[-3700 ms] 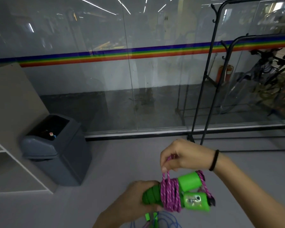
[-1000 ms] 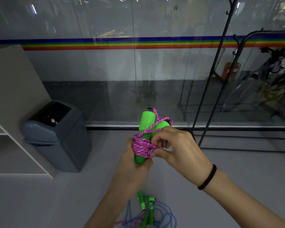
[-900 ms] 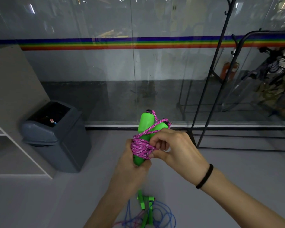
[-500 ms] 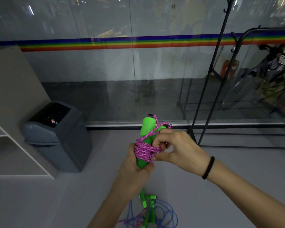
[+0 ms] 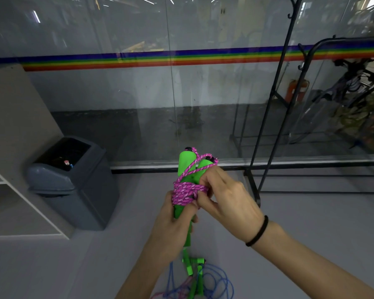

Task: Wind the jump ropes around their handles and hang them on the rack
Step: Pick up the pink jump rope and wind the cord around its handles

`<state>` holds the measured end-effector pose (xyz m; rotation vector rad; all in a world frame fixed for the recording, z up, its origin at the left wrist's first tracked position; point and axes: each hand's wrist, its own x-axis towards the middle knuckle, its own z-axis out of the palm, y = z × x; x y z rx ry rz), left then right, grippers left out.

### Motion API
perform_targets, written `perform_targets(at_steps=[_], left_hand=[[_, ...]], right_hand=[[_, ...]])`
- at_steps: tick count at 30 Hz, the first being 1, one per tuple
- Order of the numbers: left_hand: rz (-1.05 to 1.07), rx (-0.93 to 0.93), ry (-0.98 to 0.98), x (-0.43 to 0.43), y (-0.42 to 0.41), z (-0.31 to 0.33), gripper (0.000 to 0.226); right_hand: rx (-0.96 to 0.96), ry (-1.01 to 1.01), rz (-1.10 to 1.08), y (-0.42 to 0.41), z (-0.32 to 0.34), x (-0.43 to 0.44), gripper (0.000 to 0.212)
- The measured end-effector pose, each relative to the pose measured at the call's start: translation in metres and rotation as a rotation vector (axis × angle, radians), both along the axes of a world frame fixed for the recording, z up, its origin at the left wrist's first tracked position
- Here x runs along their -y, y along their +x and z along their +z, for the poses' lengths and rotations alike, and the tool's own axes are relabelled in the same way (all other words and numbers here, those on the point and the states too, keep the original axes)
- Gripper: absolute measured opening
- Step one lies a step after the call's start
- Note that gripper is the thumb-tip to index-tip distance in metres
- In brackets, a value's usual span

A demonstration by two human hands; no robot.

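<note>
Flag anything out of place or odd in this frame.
More jump ropes lie tangled on the floor below the hands, blue cord looping loose around green handles, not yet wound or hung. Nothing else stands out.

Pink rope (image 5: 187, 192) coiled around two upright green handles (image 5: 187, 161) — black rack (image 5: 276, 113) right.

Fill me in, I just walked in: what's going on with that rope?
A person is bundling a jump rope. The left hand holds the two green handles upright while the right hand works at the pink rope wound around them. More ropes lie on the floor; the black rack holds none in view.
</note>
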<state>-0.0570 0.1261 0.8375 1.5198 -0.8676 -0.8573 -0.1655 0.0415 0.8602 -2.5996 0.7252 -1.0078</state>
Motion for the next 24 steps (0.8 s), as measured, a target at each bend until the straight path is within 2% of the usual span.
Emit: perform_targets(at_steps=[4,7,11,17,21,24], left_hand=[[0.003,-0.006,0.009,0.000,0.000,0.001,0.005],[0.014,-0.044,-0.009,0.000,0.001,0.002,0.007],[0.035,-0.035,-0.010,-0.003,-0.001,-0.005,0.007],[0.026,0.027,-0.031,-0.002,0.003,-0.005,0.005],[0.020,0.049,-0.026,-0.004,0.001,-0.007,0.005],[0.011,0.039,-0.035,-0.004,-0.001,-0.006,0.005]], right_hand=[[0.039,0.082,-0.065,0.007,-0.005,-0.003,0.017],[0.006,0.133,-0.050,0.007,-0.008,-0.006,0.025],[0.065,0.246,0.030,-0.003,-0.007,-0.004,0.010],[0.143,0.478,0.117,-0.012,0.002,-0.002,0.020],[0.148,0.464,0.086,-0.013,0.005,0.000,0.013],[0.082,0.313,0.071,-0.012,0.005,0.000,0.011]])
